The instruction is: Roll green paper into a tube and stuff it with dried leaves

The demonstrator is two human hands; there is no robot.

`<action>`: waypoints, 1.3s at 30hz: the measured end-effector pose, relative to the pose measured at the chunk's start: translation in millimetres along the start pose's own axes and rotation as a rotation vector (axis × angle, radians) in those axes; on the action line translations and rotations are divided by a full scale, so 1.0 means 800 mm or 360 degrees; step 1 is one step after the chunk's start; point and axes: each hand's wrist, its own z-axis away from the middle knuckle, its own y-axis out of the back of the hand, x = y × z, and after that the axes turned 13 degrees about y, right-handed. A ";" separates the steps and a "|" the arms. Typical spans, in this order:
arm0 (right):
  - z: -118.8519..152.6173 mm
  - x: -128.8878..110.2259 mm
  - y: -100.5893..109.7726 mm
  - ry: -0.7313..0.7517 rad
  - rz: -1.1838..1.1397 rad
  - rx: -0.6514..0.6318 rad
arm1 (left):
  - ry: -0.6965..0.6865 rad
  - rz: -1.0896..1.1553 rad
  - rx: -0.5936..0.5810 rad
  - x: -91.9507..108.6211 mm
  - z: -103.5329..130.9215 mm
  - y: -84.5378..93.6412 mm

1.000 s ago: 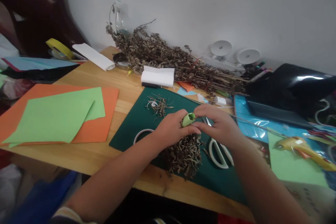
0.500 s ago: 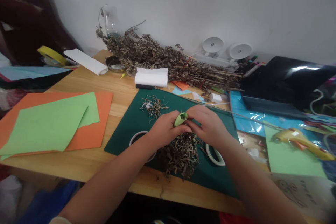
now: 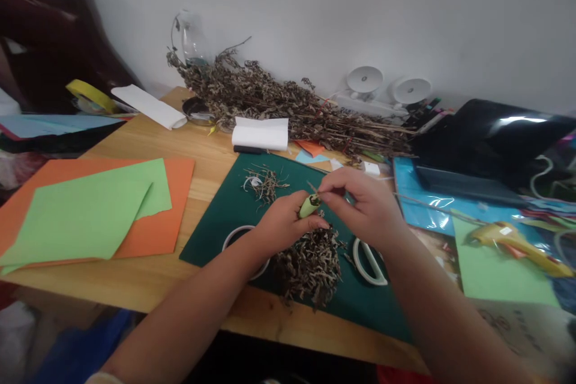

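My left hand (image 3: 284,222) is closed around a small green paper tube (image 3: 308,206), which points up with its open end toward my right hand. Dark dried bits show in that opening. Close beside it, the fingertips of my right hand (image 3: 360,201) pinch a thin dark stick (image 3: 312,186) at the tube's mouth. Below both hands lies a heap of dried leaves (image 3: 315,267) on a green cutting mat (image 3: 211,222). A white ring-like rim (image 3: 234,231) is partly covered by my left forearm. Another white rim (image 3: 371,270) lies by my right wrist.
Dry stalks (image 3: 270,93) are piled along the wall behind a white paper roll (image 3: 260,133). Green paper (image 3: 85,210) over orange paper (image 3: 173,228) lies left. On the right are a yellow glue gun (image 3: 517,246) and a black device (image 3: 504,138). Loose twigs (image 3: 266,185) sit on the mat.
My right hand has drawn slightly right and up from the tube. A thin stick now shows at its fingertips, and dark bits show in the tube's mouth. My left hand stays put.
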 end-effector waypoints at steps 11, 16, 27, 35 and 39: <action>-0.021 -0.013 0.024 0.0487 0.0255 -0.0427 | -0.0065 -0.0080 -0.0044 0.000 0.000 -0.001; -0.017 -0.015 0.024 0.0544 0.0434 -0.0451 | -0.0045 -0.0102 -0.0006 0.002 0.001 0.000; -0.005 -0.002 0.020 0.0507 0.0145 -0.0191 | -0.0145 0.0036 -0.0009 -0.002 0.001 -0.002; -0.001 0.002 0.017 0.0608 0.0188 -0.0178 | -0.0141 -0.0020 -0.0006 0.000 0.001 -0.001; -0.001 0.006 0.015 0.0584 0.0183 -0.0244 | -0.0099 -0.0020 -0.0004 0.002 0.002 -0.001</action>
